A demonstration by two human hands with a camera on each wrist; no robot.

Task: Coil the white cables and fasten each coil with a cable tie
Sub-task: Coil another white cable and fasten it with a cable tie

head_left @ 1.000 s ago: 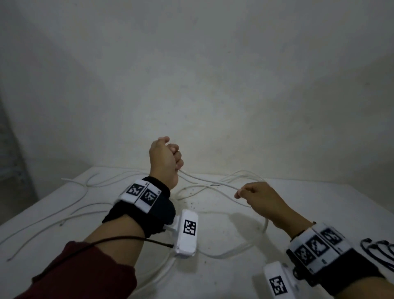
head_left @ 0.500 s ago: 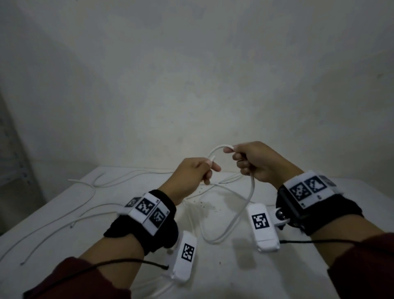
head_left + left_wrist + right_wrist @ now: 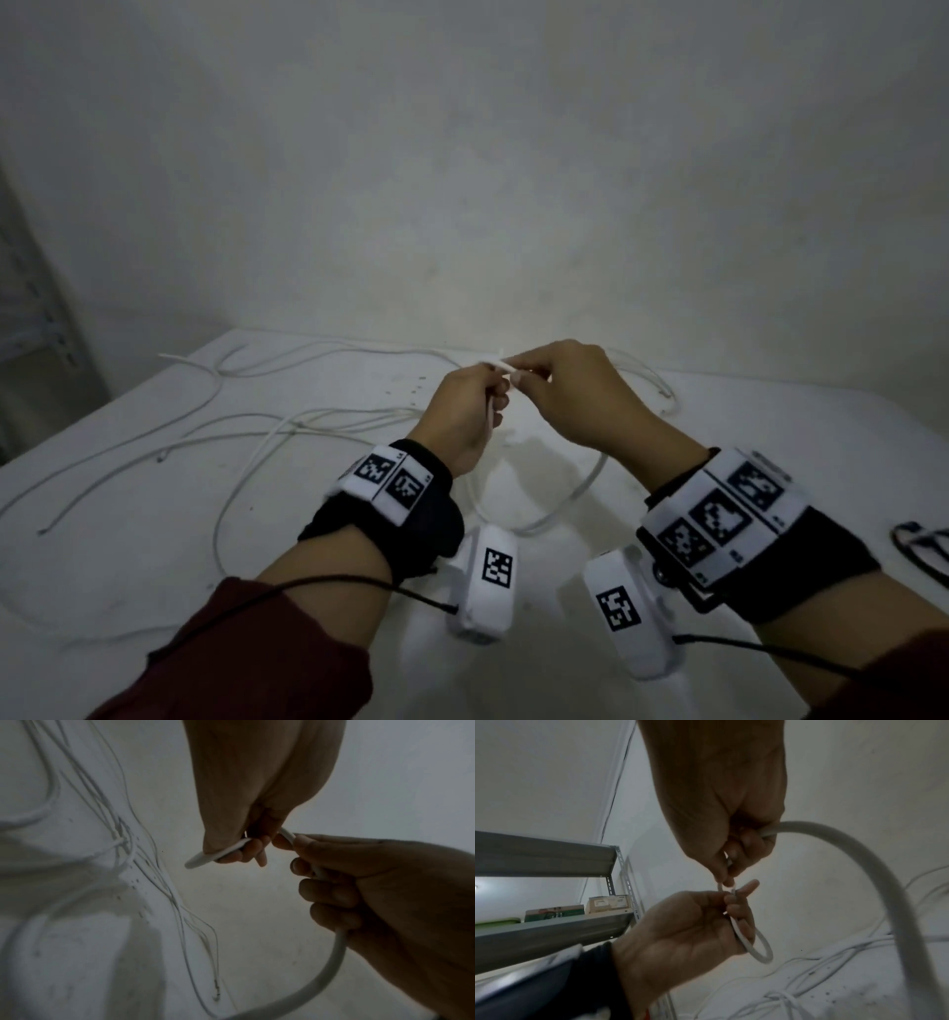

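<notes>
Gripping a white cable (image 3: pixel 544 516) with the left hand (image 3: pixel 462 411), fingers curled round the smooth, round strand; pinching the same cable just beside it with the right hand (image 3: pixel 570 395), thumb and fingertips closed on the short bend between the two fists. Hanging below both hands in one wide, limp loop, its lowest part lying on or just above the table (image 3: pixel 770 462). Seen from the left wrist, running thick and rubbery out of the left fist (image 3: pixel 385 902) and curving away underneath. Seen from the right wrist, forming a small ring (image 3: pixel 759 947) under the left hand's fingers.

Compared with half a second back, sitting lower and closer together, knuckles nearly touching, the raised arch of cable between them pulled down to a short bridge.

Sprawling across the matte, speckled white table top: several more loose white cables (image 3: pixel 231 437), thin and tangled, too overlapped to count. Lying at the table's right edge: dark cable ties (image 3: pixel 924 550), number unclear. Standing off to the left: one grey metal shelf (image 3: pixel 552 933) holding two boxes.
</notes>
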